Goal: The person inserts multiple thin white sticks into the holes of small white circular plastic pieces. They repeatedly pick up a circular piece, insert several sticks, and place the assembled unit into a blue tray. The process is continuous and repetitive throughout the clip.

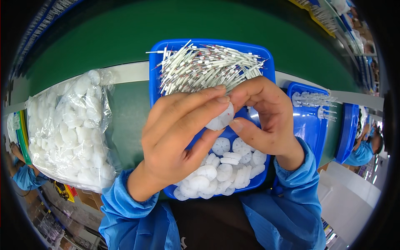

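- Your left hand (pixel 179 137) and right hand (pixel 262 121) meet over the blue tray (pixel 266 58), and between them they pinch one white plastic disc (pixel 221 118). The left grip is closed on it with fingertips on its upper edge and thumb below; the right grip closes on its other side with thumb and forefinger.
- The disc looks smooth and slightly domed, so I judge it could pop out of so light a pinch and drop among the loose discs (pixel 225 171) below, where you would lose track of it.
- Those discs are small round moulded pieces, some showing spoke-like ribs on one face.
- The white pins (pixel 208 66) heaped at the tray's far end are thin, stiff and tangled; a sleeve brushing the heap might well drag several over the rim.
- The clear bag (pixel 71 129) on the green bench (pixel 129 112) to your left is soft, crinkled film, full of more discs.
- A second blue tray (pixel 310 125) sits just right, holding a few pinned pieces.
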`<state>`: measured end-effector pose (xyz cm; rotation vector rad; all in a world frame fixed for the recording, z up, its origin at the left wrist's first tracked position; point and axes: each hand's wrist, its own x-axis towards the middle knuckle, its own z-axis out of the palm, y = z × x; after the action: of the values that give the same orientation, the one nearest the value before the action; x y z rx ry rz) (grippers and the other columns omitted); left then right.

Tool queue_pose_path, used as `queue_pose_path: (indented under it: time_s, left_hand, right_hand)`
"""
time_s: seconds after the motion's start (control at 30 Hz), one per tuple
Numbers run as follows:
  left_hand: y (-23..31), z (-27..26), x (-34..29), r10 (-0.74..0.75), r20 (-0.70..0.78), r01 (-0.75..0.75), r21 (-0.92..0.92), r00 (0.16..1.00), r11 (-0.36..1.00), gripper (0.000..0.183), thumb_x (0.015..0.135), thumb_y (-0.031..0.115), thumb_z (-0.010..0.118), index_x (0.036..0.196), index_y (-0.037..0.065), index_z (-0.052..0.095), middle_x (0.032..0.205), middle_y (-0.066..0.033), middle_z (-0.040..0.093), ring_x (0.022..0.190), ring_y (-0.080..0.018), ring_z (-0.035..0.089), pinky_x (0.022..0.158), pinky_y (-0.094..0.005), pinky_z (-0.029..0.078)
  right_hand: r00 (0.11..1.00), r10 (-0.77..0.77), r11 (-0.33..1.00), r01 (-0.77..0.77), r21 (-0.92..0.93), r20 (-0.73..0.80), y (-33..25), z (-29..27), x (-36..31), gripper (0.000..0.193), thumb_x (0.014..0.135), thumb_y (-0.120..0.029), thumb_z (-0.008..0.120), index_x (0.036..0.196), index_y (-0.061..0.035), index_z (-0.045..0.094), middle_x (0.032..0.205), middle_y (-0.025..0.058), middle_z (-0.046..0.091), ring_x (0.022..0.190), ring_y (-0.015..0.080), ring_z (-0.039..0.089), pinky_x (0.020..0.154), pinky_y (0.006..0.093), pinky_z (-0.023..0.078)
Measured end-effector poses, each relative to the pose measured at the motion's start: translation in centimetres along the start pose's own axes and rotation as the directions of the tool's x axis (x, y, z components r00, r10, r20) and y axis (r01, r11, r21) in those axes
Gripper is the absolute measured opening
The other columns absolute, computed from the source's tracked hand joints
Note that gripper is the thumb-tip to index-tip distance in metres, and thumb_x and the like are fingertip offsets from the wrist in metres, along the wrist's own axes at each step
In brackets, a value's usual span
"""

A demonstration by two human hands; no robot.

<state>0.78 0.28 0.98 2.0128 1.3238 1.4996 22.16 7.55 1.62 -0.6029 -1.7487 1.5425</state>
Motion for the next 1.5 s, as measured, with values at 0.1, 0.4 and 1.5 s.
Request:
queue_pose_path:
  time_s: [0.1,0.4,1.5]
  left_hand:
    - [-0.3,-0.3,-0.2,0.014,0.044,-0.013,-0.025,0.999,1.0,0.052,0.074,-0.003,0.085,0.125,-0.002,0.075,0.129,-0.0218,0.077,0.11,-0.0345,0.073,0.095,-0.0404,0.057]
    - [-0.5,-0.4,-0.3,0.003,0.118,0.004,-0.058,0.993,0.998,0.047,0.08,-0.001,0.083,0.127,-0.003,0.074,0.129,-0.0248,0.076,0.117,-0.0364,0.073,0.101,-0.0423,0.057]
    - [-0.5,-1.4,-0.7,-0.482,0.104,0.476,-0.434,0.87,0.765,0.036,0.105,-0.004,0.066,0.141,-0.007,0.065,0.136,-0.0227,0.074,0.119,-0.0217,0.072,0.097,-0.0303,0.059]
  right_hand:
    - [1.0,0.027,0.996,-0.027,0.087,0.006,0.1,-0.2,0.0,0.034,0.093,0.005,0.079,0.124,0.002,0.066,0.108,0.0062,0.072,0.099,0.0109,0.072,0.087,0.0286,0.058]
    - [0.988,0.152,0.968,-0.155,0.195,0.029,-0.4,-0.3,0.1,0.029,0.096,0.007,0.075,0.122,0.0017,0.064,0.107,0.0064,0.072,0.099,0.0121,0.073,0.088,0.0291,0.059]
    - [0.985,-0.09,0.811,-0.013,-0.585,-0.146,-1.7,1.3,0.2,0.02,0.087,-0.001,0.087,0.106,-0.0034,0.082,0.079,0.0063,0.077,0.06,0.0106,0.068,0.055,0.0248,0.053]
